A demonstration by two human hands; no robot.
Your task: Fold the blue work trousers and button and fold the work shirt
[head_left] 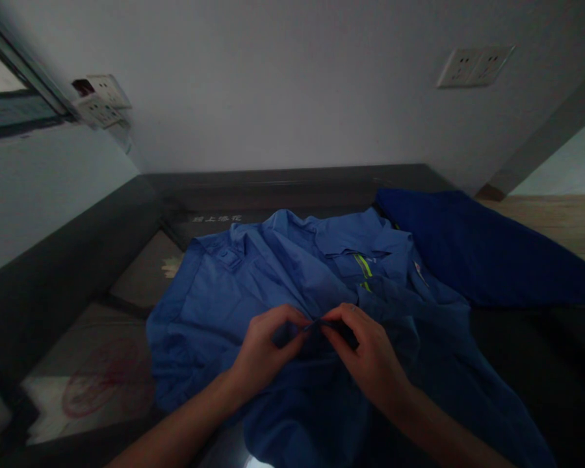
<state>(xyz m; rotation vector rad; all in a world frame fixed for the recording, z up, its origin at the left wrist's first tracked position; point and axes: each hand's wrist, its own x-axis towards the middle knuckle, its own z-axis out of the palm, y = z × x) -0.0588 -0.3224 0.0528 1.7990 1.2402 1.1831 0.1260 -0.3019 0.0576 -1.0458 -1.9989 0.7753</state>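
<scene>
A blue work shirt (234, 292) with a yellow-green stripe near its collar lies spread on a dark table (127, 214). My left hand (266, 348) and my right hand (365, 354) meet at the shirt's front, near the middle. Both hands pinch the fabric edge between thumb and fingers. What sits at the pinch point is too small and dark to make out. A darker blue garment (468, 240) lies partly under the shirt at the right.
The table has a raised dark rim and a glass top with papers beneath, one with a red round mark (102, 387). A grey wall behind carries sockets (472, 65) and another socket block (100, 101). Wooden floor shows at the right.
</scene>
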